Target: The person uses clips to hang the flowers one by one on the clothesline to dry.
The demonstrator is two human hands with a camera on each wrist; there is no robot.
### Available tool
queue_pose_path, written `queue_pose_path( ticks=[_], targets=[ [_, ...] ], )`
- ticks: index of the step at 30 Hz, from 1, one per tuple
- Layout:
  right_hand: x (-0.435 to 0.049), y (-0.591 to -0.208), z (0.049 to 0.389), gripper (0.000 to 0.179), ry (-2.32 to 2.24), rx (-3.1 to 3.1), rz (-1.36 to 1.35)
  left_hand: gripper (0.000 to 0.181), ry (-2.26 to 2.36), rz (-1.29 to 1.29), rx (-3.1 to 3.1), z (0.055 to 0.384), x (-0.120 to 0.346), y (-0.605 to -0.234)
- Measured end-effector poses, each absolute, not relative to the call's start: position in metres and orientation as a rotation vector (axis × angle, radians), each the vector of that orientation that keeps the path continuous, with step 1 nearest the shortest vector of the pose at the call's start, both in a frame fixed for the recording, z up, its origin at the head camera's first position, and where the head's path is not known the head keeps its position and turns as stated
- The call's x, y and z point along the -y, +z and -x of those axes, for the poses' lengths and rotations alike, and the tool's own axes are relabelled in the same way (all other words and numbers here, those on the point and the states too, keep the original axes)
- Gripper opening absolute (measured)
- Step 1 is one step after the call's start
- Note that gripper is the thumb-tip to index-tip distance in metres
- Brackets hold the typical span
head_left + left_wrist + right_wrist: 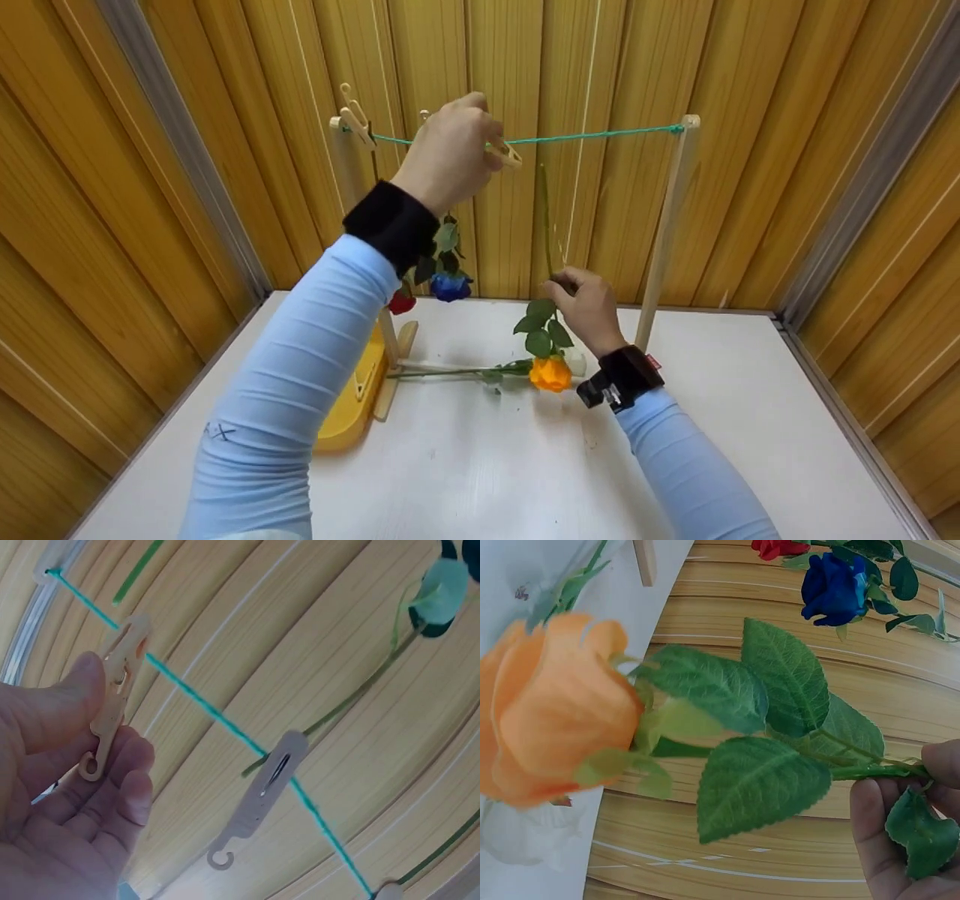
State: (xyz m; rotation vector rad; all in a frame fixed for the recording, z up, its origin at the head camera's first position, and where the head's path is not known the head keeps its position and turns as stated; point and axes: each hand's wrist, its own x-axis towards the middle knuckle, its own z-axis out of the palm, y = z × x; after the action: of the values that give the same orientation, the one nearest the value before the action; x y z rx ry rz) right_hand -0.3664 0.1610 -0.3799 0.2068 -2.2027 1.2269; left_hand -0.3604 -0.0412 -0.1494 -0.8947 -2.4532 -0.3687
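My left hand (454, 154) pinches a wooden clothespin (120, 682) between thumb and fingers, right at the green string (600, 136). In the head view my right hand (589, 311) grips the stem of an orange rose (551, 373), which hangs bloom down, its bare stem end rising to just below the string. Leaves (784, 682) spread between the fingers and the bloom. A second clothespin (274, 787) clamps another stem to the string. To the left hang a blue rose (450, 286) and a red rose (402, 302), upside down; the left forearm partly covers the red one.
Wooden posts, the right one (664, 232) bare, hold up the string. Behind the left arm lies a yellow tray (349, 439) with a clothespin in it. A rose with a green stem (457, 372) lies on the white table (465, 472), its pale bloom mostly behind the orange one.
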Motion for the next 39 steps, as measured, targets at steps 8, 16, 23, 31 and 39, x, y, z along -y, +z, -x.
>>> queue_pose_path(
  ticks=[8,16,23,31,39],
  targets=[
    [-0.155,-0.366,0.376,0.010,1.202,2.194,-0.239,0.017,-0.319,0.887,2.442,0.376,0.035,-0.129],
    [-0.149,-0.364,0.388,0.005,1.238,2.186,-0.267,0.024,-0.351,0.842,2.434,0.393,0.034,-0.122],
    [-0.139,-0.358,0.398,0.007,1.267,2.191,-0.266,0.020,-0.341,0.776,2.463,0.402,0.033,-0.114],
    [-0.128,-0.359,0.406,0.009,1.257,2.211,-0.248,0.015,-0.331,0.751,2.534,0.410,0.031,-0.112],
    [-0.125,-0.357,0.407,0.008,1.251,2.211,-0.258,0.013,-0.321,0.762,2.560,0.414,0.025,-0.112]
  ],
)
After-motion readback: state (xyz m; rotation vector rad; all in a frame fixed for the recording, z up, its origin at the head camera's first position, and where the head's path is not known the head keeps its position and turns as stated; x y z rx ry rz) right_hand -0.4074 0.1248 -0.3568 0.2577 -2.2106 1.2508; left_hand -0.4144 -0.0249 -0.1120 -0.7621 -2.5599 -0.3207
